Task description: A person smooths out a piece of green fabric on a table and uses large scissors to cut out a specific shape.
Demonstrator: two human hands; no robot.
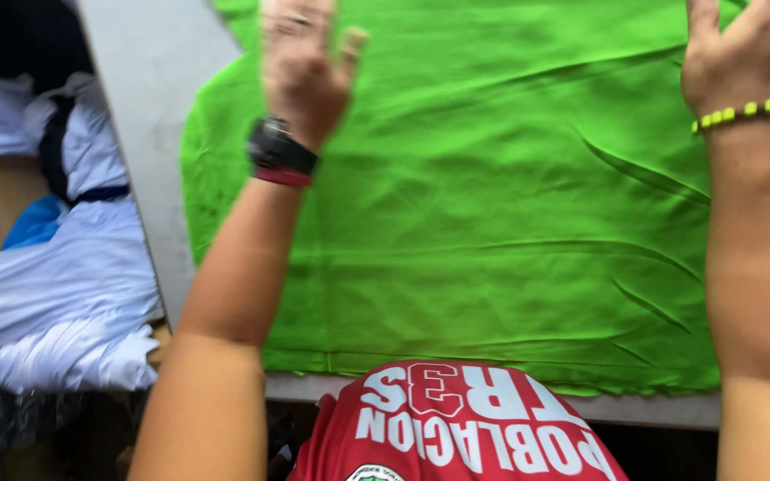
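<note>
- the green cloth is spread flat under both hands, running from up by the fingers all the way back to the near desk edge
- left hand sits on the cloth's upper left part, close to its left border; a bit blurry, so can't swear the palm is pressed right down
- right hand is over the cloth's upper right part, partly cut off by the frame edge
- neither hand has anything pinched: fingers loose and spread apart, flat-ish on or just above the fabric
- cloth has a few long creases, mostly below and left of the right hand
- it lies on a pale grey desk; a bare strip of it shows left of the left hand
- further left of that hand, off the desk, there's a heap of white clothes with something blue and dark mixed in
- both forearms reach straight forward, roughly parallel, well apart
- black watch on the left wrist, yellow-green bead bracelet on the right
- red shirt of the person shows below, between the arms
</note>
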